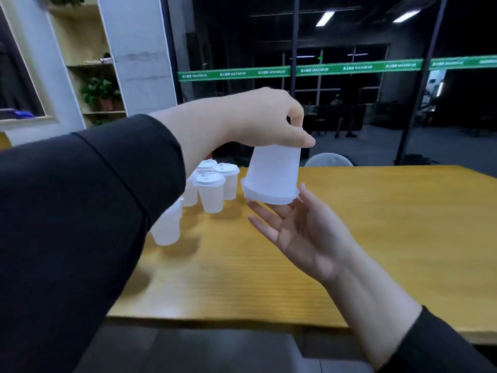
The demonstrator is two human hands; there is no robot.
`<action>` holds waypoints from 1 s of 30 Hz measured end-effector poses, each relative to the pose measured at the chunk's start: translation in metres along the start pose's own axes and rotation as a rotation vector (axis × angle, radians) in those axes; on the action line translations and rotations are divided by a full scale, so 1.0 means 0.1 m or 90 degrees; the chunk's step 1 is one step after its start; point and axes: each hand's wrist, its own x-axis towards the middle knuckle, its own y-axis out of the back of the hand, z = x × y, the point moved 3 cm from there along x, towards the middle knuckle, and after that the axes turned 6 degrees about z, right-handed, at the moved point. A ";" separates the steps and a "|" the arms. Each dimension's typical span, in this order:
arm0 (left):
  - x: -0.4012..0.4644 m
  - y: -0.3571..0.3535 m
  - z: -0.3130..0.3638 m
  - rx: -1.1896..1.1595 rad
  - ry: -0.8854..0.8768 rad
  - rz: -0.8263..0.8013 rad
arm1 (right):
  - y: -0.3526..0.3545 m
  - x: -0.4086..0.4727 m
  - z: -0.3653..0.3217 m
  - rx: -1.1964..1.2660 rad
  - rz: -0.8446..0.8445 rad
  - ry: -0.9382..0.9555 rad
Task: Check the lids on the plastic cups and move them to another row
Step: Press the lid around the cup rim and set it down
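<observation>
My left hand [258, 119] grips the base of a white plastic cup [273, 173] and holds it upside down above the table, its lid [269, 197] facing down. My right hand [298, 230] lies palm up just under the lid, fingers straight, fingertips touching or nearly touching its rim. Several more lidded white cups [211, 192] stand upright in a group on the left of the table, partly hidden behind my left sleeve.
The yellow wooden table [376, 238] stretches to the right and toward me, with its front edge near my right forearm. A white chair back [329, 160] shows beyond the far edge. Shelves with a plant [99, 92] stand at the back left.
</observation>
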 end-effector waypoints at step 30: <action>-0.05 -1.76 1.16 -1.028 0.446 -0.017 | 1.35 -0.28 -1.15 -0.418 0.215 0.276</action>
